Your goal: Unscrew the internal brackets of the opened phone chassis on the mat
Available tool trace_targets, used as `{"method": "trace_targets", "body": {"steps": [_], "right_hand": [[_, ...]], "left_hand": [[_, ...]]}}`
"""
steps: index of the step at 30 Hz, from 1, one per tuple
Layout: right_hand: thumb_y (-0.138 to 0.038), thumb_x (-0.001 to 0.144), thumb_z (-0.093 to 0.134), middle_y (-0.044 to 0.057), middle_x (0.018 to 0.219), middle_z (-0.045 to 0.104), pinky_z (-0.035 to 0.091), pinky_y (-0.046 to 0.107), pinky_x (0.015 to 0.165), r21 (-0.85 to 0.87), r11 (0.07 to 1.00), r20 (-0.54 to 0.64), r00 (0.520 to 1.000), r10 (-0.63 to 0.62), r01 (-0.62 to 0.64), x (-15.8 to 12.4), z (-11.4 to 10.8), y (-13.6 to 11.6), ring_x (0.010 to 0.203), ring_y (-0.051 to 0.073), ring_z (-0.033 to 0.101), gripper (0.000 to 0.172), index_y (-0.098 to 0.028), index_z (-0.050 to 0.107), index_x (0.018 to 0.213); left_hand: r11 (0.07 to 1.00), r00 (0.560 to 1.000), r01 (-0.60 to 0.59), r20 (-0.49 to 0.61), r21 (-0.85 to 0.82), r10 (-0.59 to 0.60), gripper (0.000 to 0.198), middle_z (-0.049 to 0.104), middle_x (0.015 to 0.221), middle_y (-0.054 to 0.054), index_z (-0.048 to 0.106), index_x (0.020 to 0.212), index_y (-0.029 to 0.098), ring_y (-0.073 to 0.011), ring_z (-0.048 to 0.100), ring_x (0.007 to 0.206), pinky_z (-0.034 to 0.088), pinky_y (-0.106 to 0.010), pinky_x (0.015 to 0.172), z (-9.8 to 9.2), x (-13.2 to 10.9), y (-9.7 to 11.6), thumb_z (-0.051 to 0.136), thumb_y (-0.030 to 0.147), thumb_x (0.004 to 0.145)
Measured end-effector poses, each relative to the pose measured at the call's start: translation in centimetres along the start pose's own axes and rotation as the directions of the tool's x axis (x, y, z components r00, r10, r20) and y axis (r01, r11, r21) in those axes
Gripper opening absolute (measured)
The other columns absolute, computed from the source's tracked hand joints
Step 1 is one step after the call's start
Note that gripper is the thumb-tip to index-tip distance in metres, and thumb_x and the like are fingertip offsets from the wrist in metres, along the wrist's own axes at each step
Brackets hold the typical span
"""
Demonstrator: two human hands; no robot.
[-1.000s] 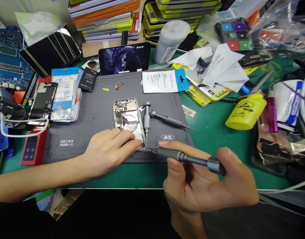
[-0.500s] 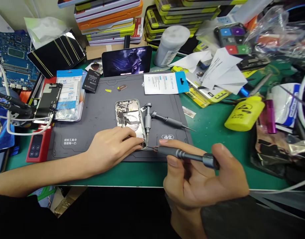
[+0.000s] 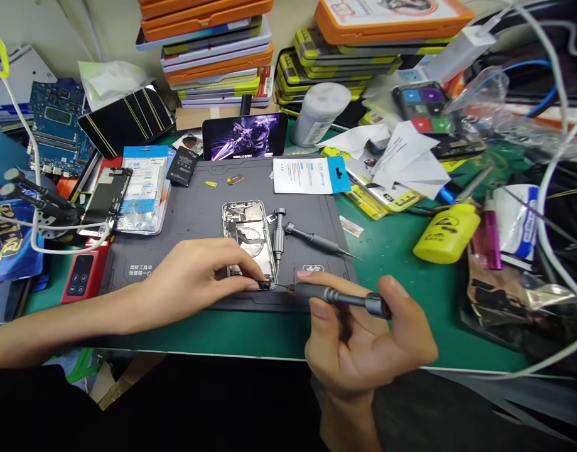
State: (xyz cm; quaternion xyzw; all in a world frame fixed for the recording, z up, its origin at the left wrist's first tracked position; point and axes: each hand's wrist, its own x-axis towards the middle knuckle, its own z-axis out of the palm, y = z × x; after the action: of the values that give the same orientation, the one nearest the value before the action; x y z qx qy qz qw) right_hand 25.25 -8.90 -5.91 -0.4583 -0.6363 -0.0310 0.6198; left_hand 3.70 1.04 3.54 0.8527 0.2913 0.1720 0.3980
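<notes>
An opened phone body lies on a grey work mat, its insides showing. My left hand rests over its near end, fingers pressed together on the lower corner, pinching a small dark part I cannot make out. My right hand holds a grey precision screwdriver level, its tip pointing left at that same corner. Two more screwdrivers lie just right of the phone, one upright along its edge and one slanting away.
A lit phone stands propped at the mat's far edge. A detached screen and blue packets lie at left. A yellow bottle, papers and bags crowd the right. Stacked cases stand behind.
The camera has tilted up, so everything sits lower in view. My left fingers have curled tighter onto the phone's lower corner. The screwdriver tip stays at that corner.
</notes>
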Motion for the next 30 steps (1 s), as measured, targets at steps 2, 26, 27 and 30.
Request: {"method": "trace_targets", "body": {"steps": [2,26,27,30], "right_hand": [[0.003,0.085,0.079,0.007,0.113,0.075,0.073,0.040,0.075,-0.007,1.000,0.016,1.000,-0.013,0.014,0.0,0.0,0.1,0.087,0.023,0.085,0.094,-0.023,0.042,0.168],[0.008,0.081,0.077,0.007,0.110,0.075,0.073,0.041,0.065,-0.014,0.998,0.016,0.998,0.055,-0.055,-0.8,-0.3,-0.1,0.087,0.024,0.082,0.094,-0.023,0.048,0.164],[0.008,0.080,0.077,0.007,0.111,0.074,0.072,0.039,0.063,-0.016,0.998,0.018,0.998,0.059,-0.058,-0.8,-0.3,-0.1,0.087,0.024,0.082,0.094,-0.023,0.048,0.164],[0.008,0.080,0.077,0.008,0.110,0.074,0.071,0.036,0.060,-0.022,0.997,0.012,0.998,0.070,-0.069,-0.9,-0.3,-0.3,0.088,0.024,0.082,0.094,-0.023,0.049,0.165]], "left_hand": [[0.995,1.000,0.025,-0.008,0.095,-0.025,0.008,0.083,0.107,-0.001,0.080,0.106,0.023,-0.0157,0.078,0.093,0.058,-0.025,0.079,-2.2,0.2,0.2,0.072,0.025,0.106],[0.768,0.863,0.378,0.103,0.517,-0.495,0.031,0.085,0.109,-0.001,0.086,0.109,0.028,-0.0210,0.075,0.097,0.045,-0.030,0.083,-10.4,1.6,-4.2,0.058,0.038,0.101],[0.769,0.867,0.379,0.094,0.515,-0.490,0.031,0.085,0.109,-0.002,0.086,0.108,0.027,-0.0212,0.075,0.097,0.045,-0.031,0.083,-10.4,1.6,-4.2,0.058,0.037,0.101],[0.773,0.878,0.388,0.054,0.502,-0.476,0.031,0.085,0.104,-0.002,0.085,0.109,0.026,-0.0206,0.075,0.093,0.046,-0.031,0.082,-10.4,1.6,-4.1,0.058,0.038,0.102]]}}
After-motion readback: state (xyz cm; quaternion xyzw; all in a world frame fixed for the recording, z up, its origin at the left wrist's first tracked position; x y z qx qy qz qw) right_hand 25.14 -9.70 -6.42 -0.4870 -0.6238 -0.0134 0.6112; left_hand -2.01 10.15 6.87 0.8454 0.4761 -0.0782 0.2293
